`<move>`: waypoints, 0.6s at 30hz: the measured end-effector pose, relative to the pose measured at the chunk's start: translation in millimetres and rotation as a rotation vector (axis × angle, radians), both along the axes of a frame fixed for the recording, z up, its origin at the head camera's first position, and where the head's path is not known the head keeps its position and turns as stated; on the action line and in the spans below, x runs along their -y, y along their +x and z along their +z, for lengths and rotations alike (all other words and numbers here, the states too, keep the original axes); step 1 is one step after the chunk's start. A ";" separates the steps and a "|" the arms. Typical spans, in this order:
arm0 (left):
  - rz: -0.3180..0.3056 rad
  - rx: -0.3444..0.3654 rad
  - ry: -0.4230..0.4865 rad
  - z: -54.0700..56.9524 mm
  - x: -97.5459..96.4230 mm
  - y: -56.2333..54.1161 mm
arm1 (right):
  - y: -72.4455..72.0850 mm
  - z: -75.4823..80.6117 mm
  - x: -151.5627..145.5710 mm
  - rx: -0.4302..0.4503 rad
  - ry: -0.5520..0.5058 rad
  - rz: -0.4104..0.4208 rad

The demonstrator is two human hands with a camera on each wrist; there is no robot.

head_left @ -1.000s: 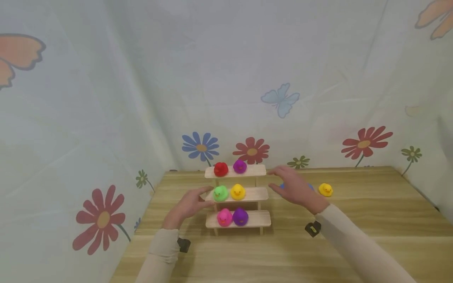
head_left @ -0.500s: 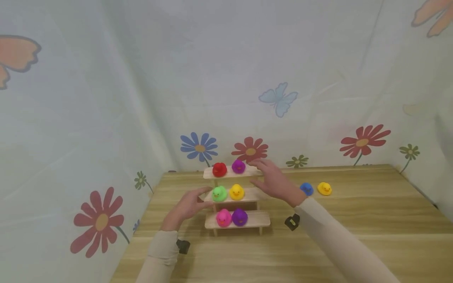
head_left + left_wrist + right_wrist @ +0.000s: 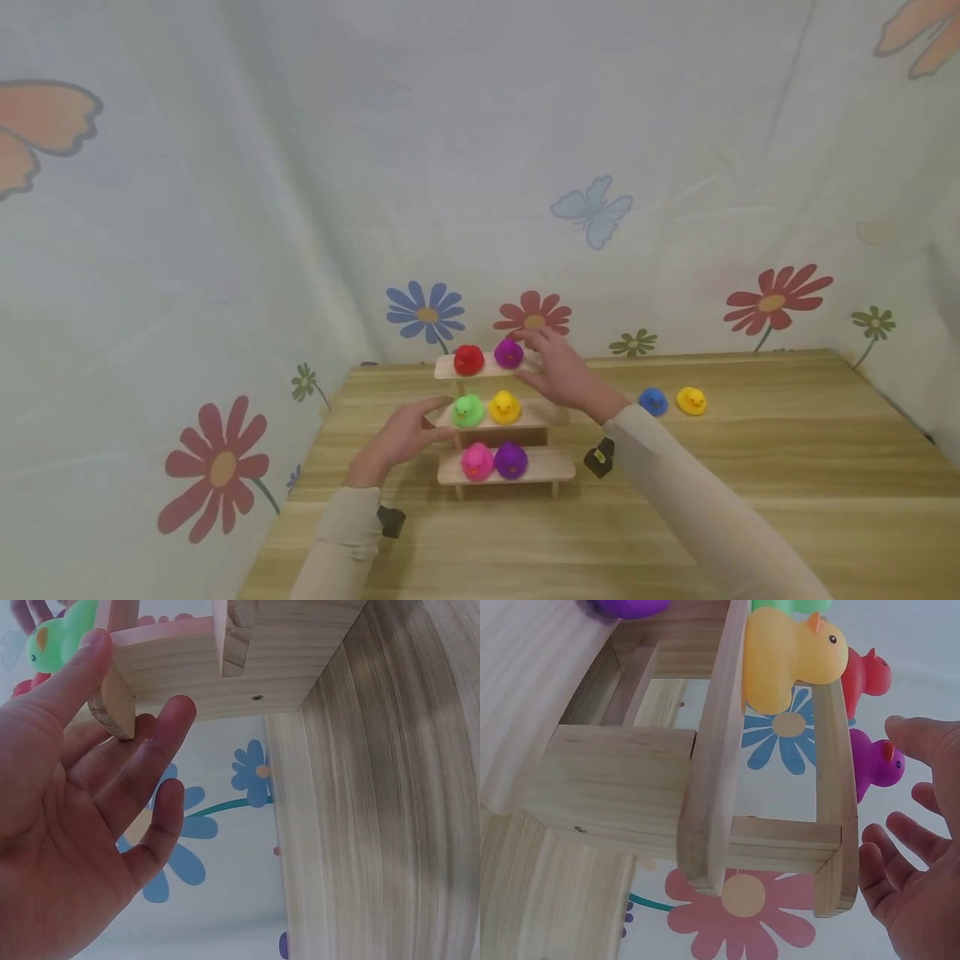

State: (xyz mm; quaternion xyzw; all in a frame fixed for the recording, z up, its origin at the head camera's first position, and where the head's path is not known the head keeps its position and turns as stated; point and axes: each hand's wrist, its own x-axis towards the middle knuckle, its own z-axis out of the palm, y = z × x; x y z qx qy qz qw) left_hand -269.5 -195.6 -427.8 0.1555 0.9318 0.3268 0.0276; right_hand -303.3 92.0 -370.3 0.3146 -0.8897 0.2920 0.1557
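A three-step wooden display stand (image 3: 551, 465) carries two rubber ducks per step. My left hand (image 3: 397, 437) pinches the left end of the middle step, thumb (image 3: 82, 671) on one side and fingers on the other, beside the green duck (image 3: 467, 411). At the top step, my right hand (image 3: 562, 371) reaches around the purple duck (image 3: 508, 354). In the right wrist view a gap shows between the thumb (image 3: 915, 735) and that duck (image 3: 881, 761); the fingers are loosely bent behind the step. The red duck (image 3: 468, 360) sits to its left.
The yellow duck (image 3: 505, 407) shares the middle step. A pink duck (image 3: 477, 461) and a dark purple duck (image 3: 512, 460) occupy the bottom one. Blue (image 3: 653, 402) and yellow ducks (image 3: 692, 401) lie on the table (image 3: 675, 517) at right. A flowered curtain (image 3: 480, 167) hangs behind.
My right hand has moved left from beyond the stand's right side to the purple duck on the top step, uncovering the blue duck. The left hand stays at the middle step's end.
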 end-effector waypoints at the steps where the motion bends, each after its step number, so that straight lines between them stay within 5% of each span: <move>1: -0.001 -0.002 -0.003 0.0 -0.2 -0.3 | -1.0 0.5 0.9 0.012 -0.013 0.007; 18: 0.007 0.002 0.007 0.7 -1.8 2.3 | -9.7 1.5 15.1 0.157 -0.033 -0.048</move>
